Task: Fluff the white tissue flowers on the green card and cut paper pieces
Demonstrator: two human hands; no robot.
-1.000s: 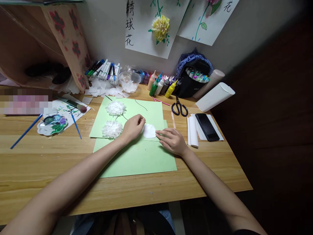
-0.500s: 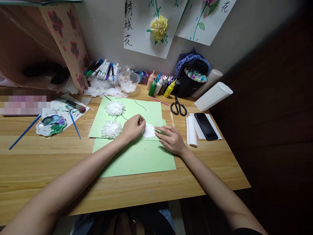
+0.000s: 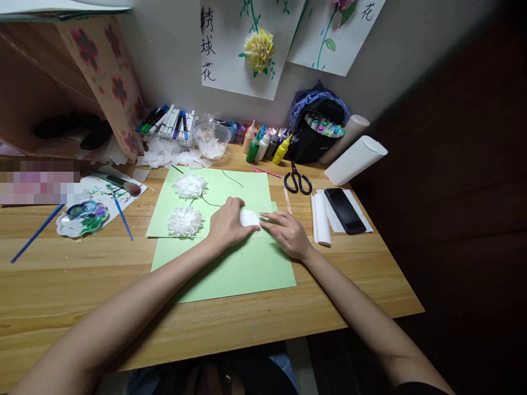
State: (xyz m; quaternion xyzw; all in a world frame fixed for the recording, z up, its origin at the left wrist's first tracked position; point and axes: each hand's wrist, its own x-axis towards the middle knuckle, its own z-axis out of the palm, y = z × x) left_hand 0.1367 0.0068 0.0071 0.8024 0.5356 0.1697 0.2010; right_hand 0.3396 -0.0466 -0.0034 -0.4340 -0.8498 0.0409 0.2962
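A small round piece of white paper [image 3: 249, 218] lies on the green sheets [image 3: 230, 269] between my hands; whether it is one layer or several I cannot tell. My left hand [image 3: 227, 224] curls around its left side, the thumb along the near edge and the fingers at the far edge. On the other side my right hand [image 3: 287, 233] rests with fingers stretched out, their tips at the paper's right edge. Two fluffy white paper flowers, an upper one [image 3: 190, 186] and a lower one [image 3: 185, 221], sit left of my left hand.
Black scissors [image 3: 298, 180], folded white paper [image 3: 321, 219] and a phone [image 3: 345, 210] lie to the right. Paint bottles [image 3: 263, 145], a plastic tub [image 3: 212, 140] and markers [image 3: 171, 123] line the wall side. A paint palette [image 3: 82, 218] and brushes lie left.
My left hand has gone from fingers bunched at the paper's left edge to thumb and fingers spread around it. My right hand stays at the right edge. The view has shifted slightly.
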